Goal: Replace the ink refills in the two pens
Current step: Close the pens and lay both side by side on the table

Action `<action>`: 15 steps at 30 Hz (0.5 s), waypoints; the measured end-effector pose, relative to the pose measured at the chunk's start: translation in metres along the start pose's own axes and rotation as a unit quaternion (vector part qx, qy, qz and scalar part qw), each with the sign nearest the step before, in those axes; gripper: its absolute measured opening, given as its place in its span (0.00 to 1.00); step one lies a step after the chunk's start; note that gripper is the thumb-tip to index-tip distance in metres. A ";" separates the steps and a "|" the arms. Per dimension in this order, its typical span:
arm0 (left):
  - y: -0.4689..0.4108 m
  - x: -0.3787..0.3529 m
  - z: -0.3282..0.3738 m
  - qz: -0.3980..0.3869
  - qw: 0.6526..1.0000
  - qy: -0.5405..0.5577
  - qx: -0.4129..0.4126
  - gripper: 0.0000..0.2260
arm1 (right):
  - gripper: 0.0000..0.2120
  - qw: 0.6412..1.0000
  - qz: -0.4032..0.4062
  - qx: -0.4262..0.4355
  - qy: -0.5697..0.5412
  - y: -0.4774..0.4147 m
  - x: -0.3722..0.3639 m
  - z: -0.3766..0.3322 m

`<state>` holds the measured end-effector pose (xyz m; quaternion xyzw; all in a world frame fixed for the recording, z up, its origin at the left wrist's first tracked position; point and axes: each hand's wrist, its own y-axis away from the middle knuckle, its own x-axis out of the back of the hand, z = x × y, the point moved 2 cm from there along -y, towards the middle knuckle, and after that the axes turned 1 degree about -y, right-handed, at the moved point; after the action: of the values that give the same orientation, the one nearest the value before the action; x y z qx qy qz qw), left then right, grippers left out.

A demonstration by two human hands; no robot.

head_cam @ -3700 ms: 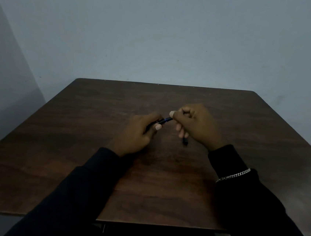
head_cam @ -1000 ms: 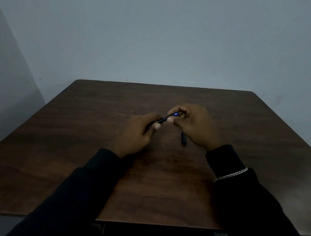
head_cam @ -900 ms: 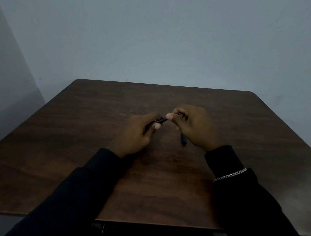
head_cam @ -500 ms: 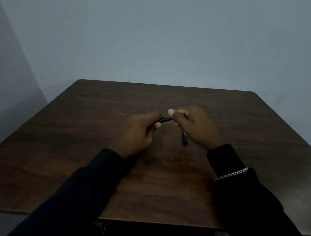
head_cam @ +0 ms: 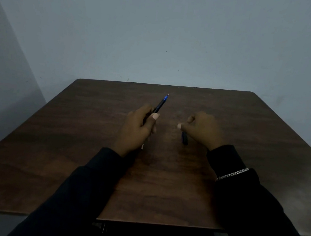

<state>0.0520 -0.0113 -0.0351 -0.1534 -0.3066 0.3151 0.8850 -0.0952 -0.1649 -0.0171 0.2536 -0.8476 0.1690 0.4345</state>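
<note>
My left hand (head_cam: 137, 128) grips a dark pen (head_cam: 160, 105) with a blue section near its tip, which points up and away to the right. A thin pale end sticks out below that hand, at its near side. My right hand (head_cam: 202, 129) is a hand's width to the right, fingers curled, and a short dark pen part (head_cam: 184, 138) pokes out beneath it toward me. Whether that part is gripped or lies on the table, I cannot tell. Both hands hover over the middle of a dark wooden table (head_cam: 71, 147).
A bare grey-blue wall (head_cam: 160, 31) rises right behind the table's far edge. A silver chain bracelet (head_cam: 232, 174) sits over my right sleeve. The near table edge runs just in front of my body.
My hands were joined on the pen half a second ago. They have now moved apart, the left keeping the pen and tilting its tip upward.
</note>
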 end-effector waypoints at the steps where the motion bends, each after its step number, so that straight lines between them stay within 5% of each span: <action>1: 0.000 0.000 0.000 0.002 0.999 0.029 0.013 0.09 | 0.21 0.999 -0.034 -0.013 0.010 0.000 -0.001 -0.001; 5: 0.001 0.001 -0.001 -0.003 0.990 0.118 0.070 0.10 | 0.17 0.990 -0.118 -0.052 0.059 0.001 -0.005 -0.005; 11: -0.004 0.002 -0.003 -0.045 0.979 0.169 0.104 0.08 | 0.11 0.992 -0.117 -0.035 0.021 -0.003 -0.007 0.000; 15: -0.001 0.001 0.000 -0.056 0.978 0.164 0.115 0.10 | 0.05 0.984 -0.076 -0.004 -0.164 0.005 0.000 -0.004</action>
<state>0.0529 -0.0120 -0.0342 -0.0825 -0.1274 0.2691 0.9511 -0.0953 -0.1588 -0.0153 0.3398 -0.8863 0.0882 0.3021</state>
